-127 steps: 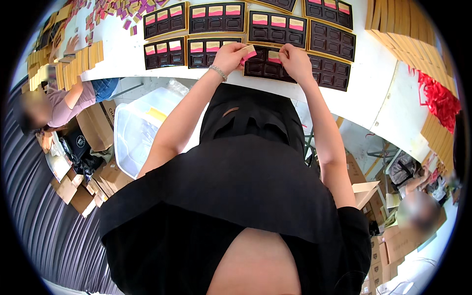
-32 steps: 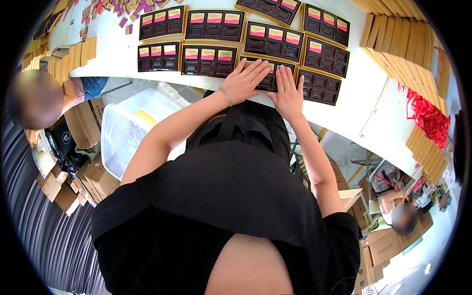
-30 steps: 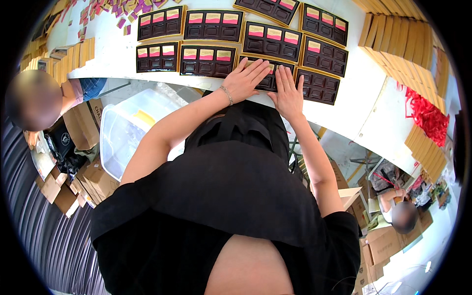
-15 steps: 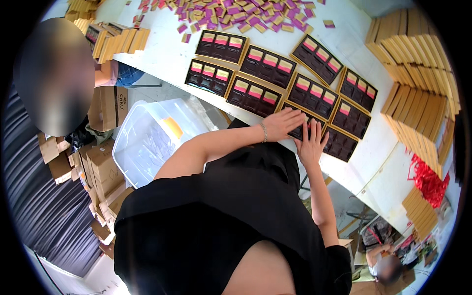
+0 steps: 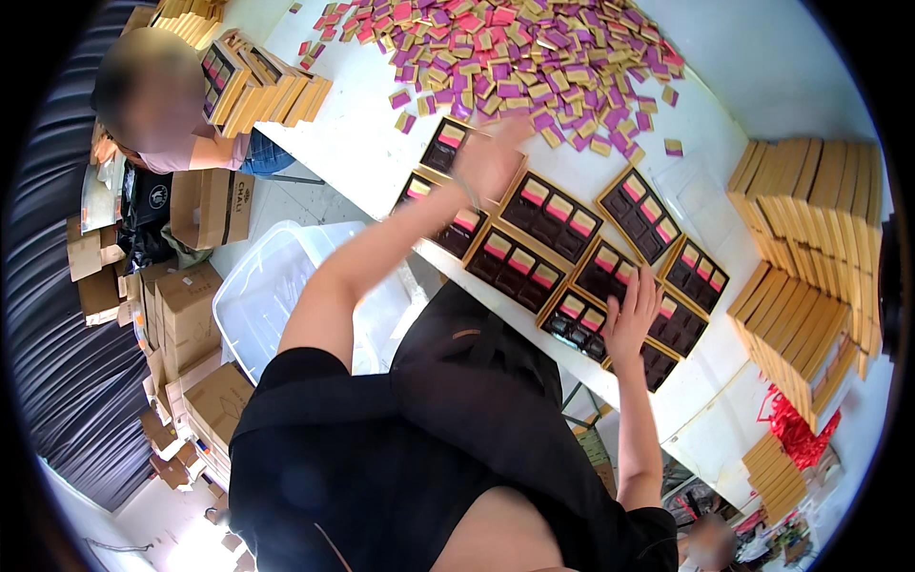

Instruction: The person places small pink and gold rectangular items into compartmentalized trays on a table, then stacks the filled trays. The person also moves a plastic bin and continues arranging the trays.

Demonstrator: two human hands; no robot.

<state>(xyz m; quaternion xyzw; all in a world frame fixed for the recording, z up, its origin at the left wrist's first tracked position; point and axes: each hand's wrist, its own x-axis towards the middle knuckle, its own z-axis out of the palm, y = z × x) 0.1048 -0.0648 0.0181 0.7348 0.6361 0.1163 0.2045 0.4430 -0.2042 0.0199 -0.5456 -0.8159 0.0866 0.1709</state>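
Several gold-edged boxes with dark brown compartment trays lie close together on the white table. Most have a row of small pink-and-gold wrapped pieces along the far side. My left hand [image 5: 491,167], smeared by motion, passes over the upper-left box [image 5: 441,153] toward a wide pile of small wrapped pieces [image 5: 534,67] in purple, pink and gold; whether it holds anything is unclear. My right hand [image 5: 633,319] rests with fingers stretched and apart across the boxes at the lower right. Beside its thumb is a box [image 5: 577,324] with a row of pieces in its tray.
Stacks of gold boxes [image 5: 810,210] stand along the right side, with crumpled red foil [image 5: 801,419] below them. A clear plastic bin [image 5: 276,296] sits left of the table. Another person [image 5: 181,105] is at the far left, near more boxes [image 5: 262,86]. Cardboard cartons [image 5: 191,315] fill the left floor.
My left hand has left the near box and swung up and left toward the pile. My right hand has shifted slightly right. The view has tilted, showing more of the pile.
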